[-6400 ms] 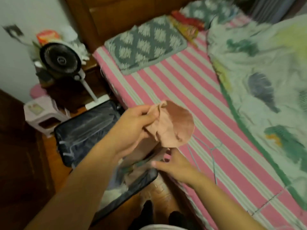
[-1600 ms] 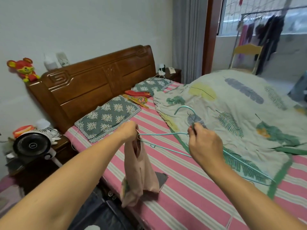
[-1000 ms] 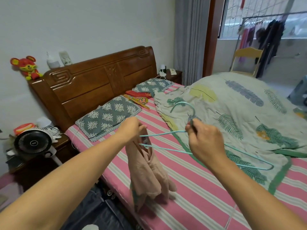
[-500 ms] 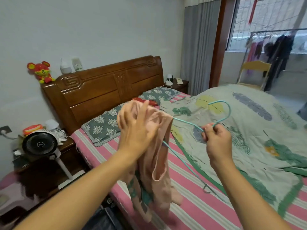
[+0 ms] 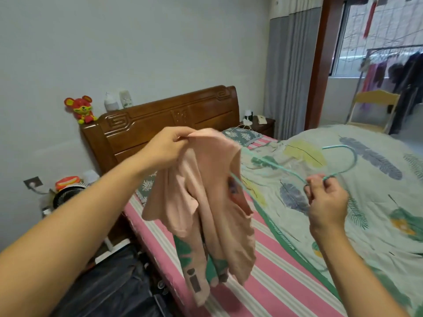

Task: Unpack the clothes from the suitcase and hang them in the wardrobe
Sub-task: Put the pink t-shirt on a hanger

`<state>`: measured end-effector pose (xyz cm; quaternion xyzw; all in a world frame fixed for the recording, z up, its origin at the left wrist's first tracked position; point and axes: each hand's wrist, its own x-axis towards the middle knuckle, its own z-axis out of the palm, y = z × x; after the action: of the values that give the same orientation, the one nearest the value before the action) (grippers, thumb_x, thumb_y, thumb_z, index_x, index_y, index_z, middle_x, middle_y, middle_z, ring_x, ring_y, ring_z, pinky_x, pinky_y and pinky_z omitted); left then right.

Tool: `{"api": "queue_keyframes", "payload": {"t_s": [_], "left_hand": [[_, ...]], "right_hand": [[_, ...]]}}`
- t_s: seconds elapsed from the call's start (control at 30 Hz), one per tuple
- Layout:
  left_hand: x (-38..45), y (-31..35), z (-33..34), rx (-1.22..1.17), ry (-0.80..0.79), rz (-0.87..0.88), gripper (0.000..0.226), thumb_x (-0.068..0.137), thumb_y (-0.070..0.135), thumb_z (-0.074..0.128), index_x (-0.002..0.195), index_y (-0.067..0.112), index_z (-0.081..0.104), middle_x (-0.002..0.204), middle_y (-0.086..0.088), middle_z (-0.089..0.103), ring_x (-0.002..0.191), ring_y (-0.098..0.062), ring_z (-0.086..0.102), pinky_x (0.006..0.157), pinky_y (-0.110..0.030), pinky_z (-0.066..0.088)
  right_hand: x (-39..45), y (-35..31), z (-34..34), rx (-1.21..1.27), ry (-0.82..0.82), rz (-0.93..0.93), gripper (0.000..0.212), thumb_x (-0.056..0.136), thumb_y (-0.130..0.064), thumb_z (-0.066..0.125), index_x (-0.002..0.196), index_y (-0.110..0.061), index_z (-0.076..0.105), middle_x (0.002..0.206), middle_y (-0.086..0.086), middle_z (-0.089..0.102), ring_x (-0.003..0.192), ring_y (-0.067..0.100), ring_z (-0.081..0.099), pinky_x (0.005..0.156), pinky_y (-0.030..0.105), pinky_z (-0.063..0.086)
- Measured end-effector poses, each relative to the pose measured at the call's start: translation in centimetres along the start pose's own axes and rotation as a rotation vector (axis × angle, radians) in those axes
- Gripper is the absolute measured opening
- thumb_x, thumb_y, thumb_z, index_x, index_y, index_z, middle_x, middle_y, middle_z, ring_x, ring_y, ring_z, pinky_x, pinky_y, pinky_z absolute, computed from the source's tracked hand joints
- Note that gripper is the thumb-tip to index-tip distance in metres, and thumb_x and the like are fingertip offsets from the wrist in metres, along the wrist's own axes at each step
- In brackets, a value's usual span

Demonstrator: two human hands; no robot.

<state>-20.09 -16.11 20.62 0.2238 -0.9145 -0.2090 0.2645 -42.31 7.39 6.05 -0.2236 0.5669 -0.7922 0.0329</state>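
Head view. The left hand pinches, between thumb and curled fingers, the upper hem of a small, soft pink knit garment with green and dark printed patches; the cloth hangs slack in folds below the hand, held in the air above the near edge of the pink-and-white striped mattress. The right hand has its fingers curled round the neck of a thin teal wire clothes hanger, just under the hook. One arm of the hanger runs leftward and disappears into the garment's top opening; how far it reaches inside cannot be told.

Handling, as judged: the garment is light and limp, offers no stiffness of its own, and will sag or slide off a smooth wire unless both shoulders are seated. The hem or neckline, where the fabric is doubled, is the sound place to grip; stretching it open eases the second arm of the hanger in. The hanger is light and springy and is best held at the neck, as here.

Below, a dark open suitcase with a shiny lining lies on the floor beside the bed. A leaf-printed quilt covers the far side, and a carved wooden headboard stands behind. No wardrobe is in view.
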Motion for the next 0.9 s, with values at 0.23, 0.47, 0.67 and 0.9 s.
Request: {"api": "queue_keyframes", "payload": {"t_s": [0.23,0.47,0.67,0.9], "left_hand": [[1.0,1.3,-4.9,0.178,-0.257,0.096,0.042,0.096,0.019,0.06,0.102,0.059,0.07,0.099,0.008,0.062,0.097,-0.003,0.06,0.084,-0.026,0.045],[-1.0,2.2,-0.9,0.717,-0.313,0.266,0.028,0.101,0.042,0.043,0.11,0.029,0.067,0.103,0.013,0.058,0.104,-0.016,0.054,0.089,-0.035,0.045],[-2.7,1.2,1.8,0.444,-0.349,0.334,0.019,0.102,0.023,0.057,0.095,0.012,0.071,0.086,0.001,0.069,0.08,-0.015,0.063,0.069,-0.024,0.04],[-5.5,-0.4,3.7,0.338,-0.063,0.326,0.024,0.097,0.026,0.06,0.096,0.009,0.077,0.088,-0.002,0.077,0.081,-0.018,0.073,0.071,-0.028,0.05]], "right_hand": [[1.0,-1.1,2.2,0.034,-0.11,-0.026,0.025,0.104,-0.01,0.048,0.081,-0.016,0.057,0.065,-0.001,0.048,0.06,0.011,0.042,0.059,0.03,0.034],[0.0,-1.9,3.5,-0.101,-0.223,-0.141,0.022,0.101,-0.017,0.055,0.08,-0.018,0.061,0.065,-0.002,0.053,0.063,0.019,0.047,0.06,0.046,0.039],[-0.5,-1.8,3.5,-0.198,-0.252,-0.14,0.023,0.088,-0.043,0.054,0.082,-0.023,0.063,0.065,-0.002,0.057,0.064,0.023,0.052,0.063,0.056,0.046],[-2.5,-1.0,5.5,-0.313,-0.421,-0.17,0.025,0.095,-0.025,0.057,0.073,-0.013,0.058,0.062,0.006,0.056,0.056,0.02,0.047,0.058,0.046,0.04]]}}
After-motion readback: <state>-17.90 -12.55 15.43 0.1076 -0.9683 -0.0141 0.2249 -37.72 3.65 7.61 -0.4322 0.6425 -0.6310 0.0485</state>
